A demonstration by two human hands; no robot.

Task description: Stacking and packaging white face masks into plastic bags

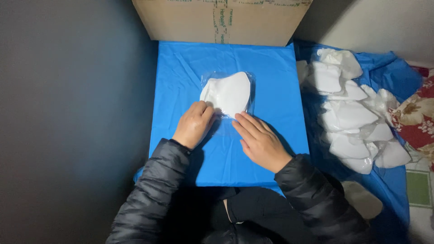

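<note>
- The fingers (204, 111) of the left hand (193, 125) are curled and pinch the near edge of a clear plastic sleeve (226, 129); those of the right hand (260, 141) lie flat and extended, pressing that sleeve onto the blue table cover (181, 81).
- The white folded mask (228, 94) lies mid-table, partly inside the sleeve, just beyond both hands.
- Judged well done: hold the opening steady, smooth the film flat, keep the mask uncreased.
- A pile of white masks (352, 117) sits to the right; a cardboard box (221, 20) stands behind.
</note>
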